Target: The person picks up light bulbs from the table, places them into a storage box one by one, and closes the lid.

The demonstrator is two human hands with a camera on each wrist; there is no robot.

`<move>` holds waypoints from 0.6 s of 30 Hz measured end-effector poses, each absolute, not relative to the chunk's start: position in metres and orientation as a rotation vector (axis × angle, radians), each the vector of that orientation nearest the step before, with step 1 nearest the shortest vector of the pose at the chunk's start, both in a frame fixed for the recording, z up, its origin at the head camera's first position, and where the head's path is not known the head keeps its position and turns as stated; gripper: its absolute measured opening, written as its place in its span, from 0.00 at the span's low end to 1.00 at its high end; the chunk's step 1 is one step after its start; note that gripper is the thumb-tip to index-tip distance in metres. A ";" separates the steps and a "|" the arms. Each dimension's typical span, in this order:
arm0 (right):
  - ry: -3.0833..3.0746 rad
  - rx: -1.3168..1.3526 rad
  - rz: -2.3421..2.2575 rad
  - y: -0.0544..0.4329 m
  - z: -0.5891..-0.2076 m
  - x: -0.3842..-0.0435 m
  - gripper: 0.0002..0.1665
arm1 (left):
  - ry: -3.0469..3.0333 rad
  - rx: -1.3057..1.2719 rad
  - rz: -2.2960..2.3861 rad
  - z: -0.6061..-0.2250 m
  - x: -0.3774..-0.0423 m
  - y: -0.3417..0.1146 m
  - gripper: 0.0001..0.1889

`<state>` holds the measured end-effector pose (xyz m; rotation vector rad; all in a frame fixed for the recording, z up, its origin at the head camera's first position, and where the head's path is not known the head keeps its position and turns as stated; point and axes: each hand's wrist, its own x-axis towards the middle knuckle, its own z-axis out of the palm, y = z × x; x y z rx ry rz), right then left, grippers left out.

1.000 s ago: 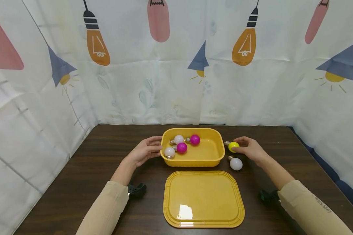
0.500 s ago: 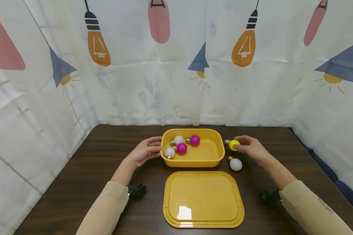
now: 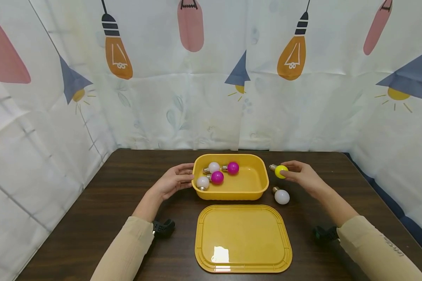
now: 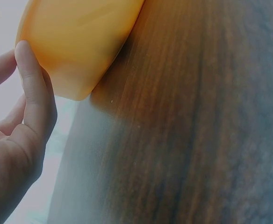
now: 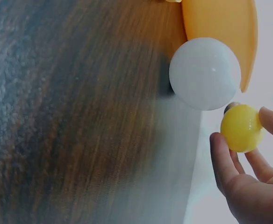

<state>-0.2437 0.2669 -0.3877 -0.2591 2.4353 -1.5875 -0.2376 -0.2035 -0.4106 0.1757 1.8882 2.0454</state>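
A yellow light bulb [image 3: 281,172] is pinched between the thumb and fingers of my right hand [image 3: 305,177], its screw base pointing left toward the box. In the right wrist view, the yellow bulb [image 5: 241,128] appears held off the table. A white bulb [image 3: 282,197] lies on the table just below that hand. My left hand [image 3: 172,181] touches the left end of a yellow box [image 3: 247,195] with its fingertips. In the left wrist view, the thumb [image 4: 30,70] rests against the box's outer wall [image 4: 80,42]. Inside the box lie white bulbs [image 3: 202,182] and magenta bulbs [image 3: 217,177].
A flat yellow lid [image 3: 244,238] lies on the dark wooden table [image 3: 102,203] in front of the box. A printed white curtain [image 3: 154,109] hangs behind the table and at both sides.
My right hand has raised the yellow bulb slightly, moving a little away from the white bulb beside it. The left hand and the box have stayed in place.
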 end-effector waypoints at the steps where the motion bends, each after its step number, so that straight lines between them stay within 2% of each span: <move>1: 2.434 -0.258 -1.591 0.267 -0.387 -0.244 0.37 | 1.888 0.175 2.045 -0.411 -0.238 -0.203 0.31; 18: 2.402 -0.273 -1.664 0.261 -0.372 -0.244 0.36 | 1.899 0.168 2.039 -0.410 -0.238 -0.204 0.30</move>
